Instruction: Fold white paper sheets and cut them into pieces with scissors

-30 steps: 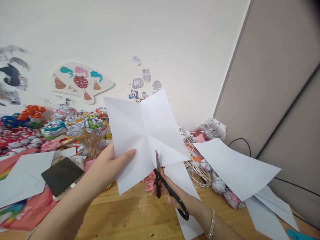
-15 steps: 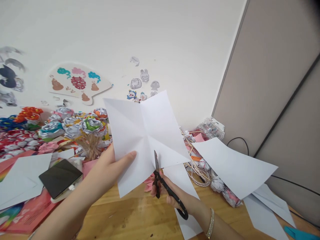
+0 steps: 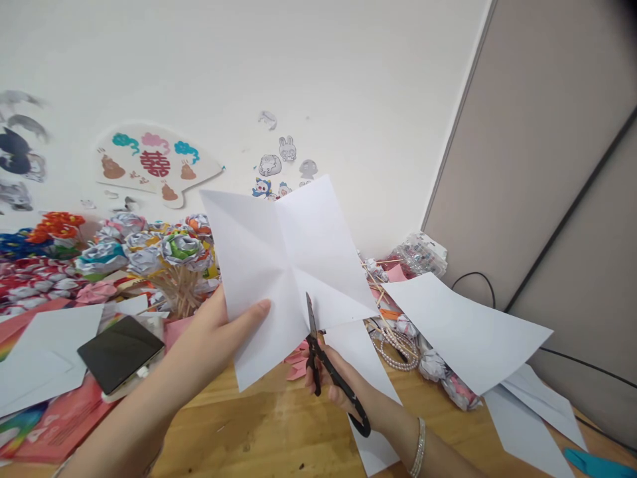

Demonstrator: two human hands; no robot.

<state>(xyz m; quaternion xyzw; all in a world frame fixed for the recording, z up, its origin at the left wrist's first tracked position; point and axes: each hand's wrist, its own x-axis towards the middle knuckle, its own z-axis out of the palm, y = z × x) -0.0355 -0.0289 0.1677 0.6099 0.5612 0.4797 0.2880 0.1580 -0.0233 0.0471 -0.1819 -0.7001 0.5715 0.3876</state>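
A creased sheet of white paper [image 3: 259,265] is held up over the table, its folds crossing near the middle. My left hand [image 3: 236,328] grips its lower left part, thumb pressed on the near face and the other fingers hidden behind. In my right hand [image 3: 333,378] is a pair of black-handled scissors [image 3: 341,385], fingers around the handles. One blade lies over the front of the sheet at its lower edge, pointing up along the central crease; the other blade is hidden behind the paper. A pink paper piece [image 3: 297,362] shows just below the sheet.
Paper flowers on sticks [image 3: 182,252] crowd the left, near a dark flat device [image 3: 121,354] and a red paper pack [image 3: 64,425]. White sheets [image 3: 468,332] lie on the right beside bead strings [image 3: 398,348]. A blue item [image 3: 597,463] sits at lower right on the wooden table [image 3: 259,431].
The sheet has shifted slightly up and left in view. The scissors' blade tip sits a little higher on the paper. Both hands keep their hold.
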